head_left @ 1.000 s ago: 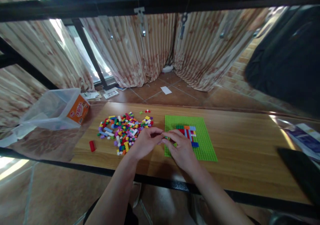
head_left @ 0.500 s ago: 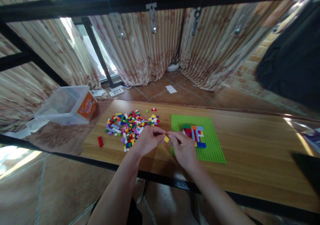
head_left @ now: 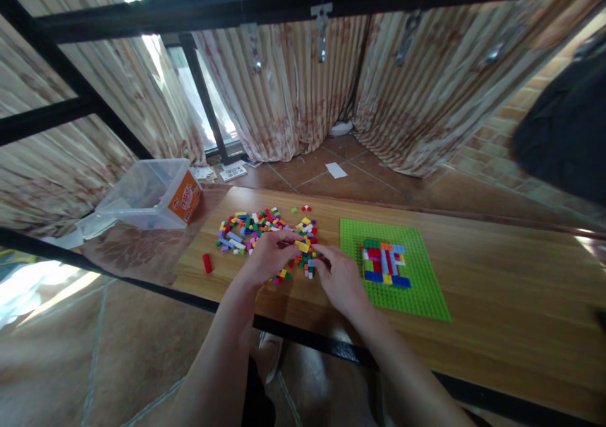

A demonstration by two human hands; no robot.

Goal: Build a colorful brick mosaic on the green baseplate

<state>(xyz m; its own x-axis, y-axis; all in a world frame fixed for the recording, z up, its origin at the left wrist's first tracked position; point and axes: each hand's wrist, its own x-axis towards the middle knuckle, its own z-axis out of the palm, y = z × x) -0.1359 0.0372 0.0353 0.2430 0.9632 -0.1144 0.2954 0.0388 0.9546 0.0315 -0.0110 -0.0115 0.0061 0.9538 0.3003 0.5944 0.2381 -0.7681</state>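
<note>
My left hand [head_left: 266, 259] and my right hand [head_left: 339, 280] are close together over the near edge of a pile of small coloured bricks [head_left: 265, 232] on the wooden table [head_left: 497, 288]. The left fingers pinch a yellow brick [head_left: 302, 246]. The right hand's fingers are curled beside it, their tips among the bricks; what they hold, if anything, is hidden. To the right lies a green baseplate [head_left: 416, 288] with a small block of red, blue, orange and white bricks [head_left: 384, 263] built on it.
A single red brick [head_left: 207, 263] lies apart at the table's left end. A clear plastic tub with an orange label [head_left: 156, 193] stands beyond that end. Black metal bars [head_left: 284, 4] cross above. Curtains hang behind, over a tiled floor.
Both hands have shifted left, from the baseplate's left edge to the brick pile. The yellow brick has stayed between the fingers. The camera has swung left.
</note>
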